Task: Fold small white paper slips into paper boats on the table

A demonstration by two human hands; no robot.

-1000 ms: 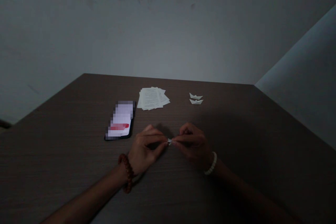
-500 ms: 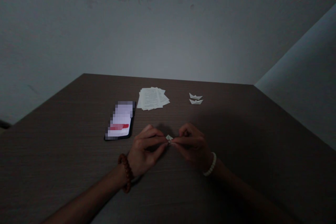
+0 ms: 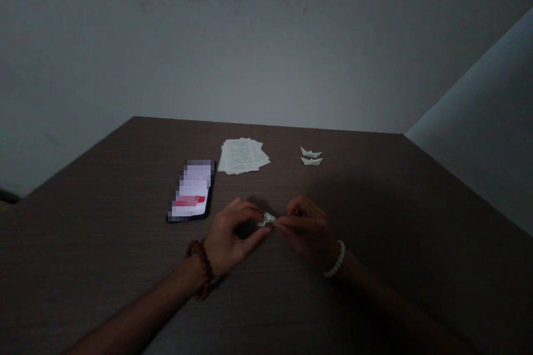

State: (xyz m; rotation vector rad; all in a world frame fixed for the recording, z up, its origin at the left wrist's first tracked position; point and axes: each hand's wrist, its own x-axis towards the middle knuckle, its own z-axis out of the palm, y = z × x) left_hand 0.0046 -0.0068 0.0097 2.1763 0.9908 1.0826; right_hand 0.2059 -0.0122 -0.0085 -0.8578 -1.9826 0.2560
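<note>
A small white folded paper (image 3: 267, 219) is between my two hands, just above or on the table. My right hand (image 3: 306, 227) pinches its right end between thumb and index finger, the other fingers curled in. From the left, my left hand (image 3: 233, 233) holds it loosely, fingertips at its upper left and thumb along its lower side. The folds near the fingertips are too small to make out fully. Two finished-looking paper boats (image 3: 311, 157) rest farther back on the right, one behind the other.
A stack of printed paper sheets (image 3: 239, 156) lies at the back, left of the boats. Left of my left hand is a phone (image 3: 194, 188) with a lit, blurred screen. The brown table (image 3: 125, 244) meets a grey wall (image 3: 266, 55) behind.
My left finger and thumb have spread from a tight pinch, showing more of the folded paper, which now sits tilted. My right hand has kept its pinch almost in place.
</note>
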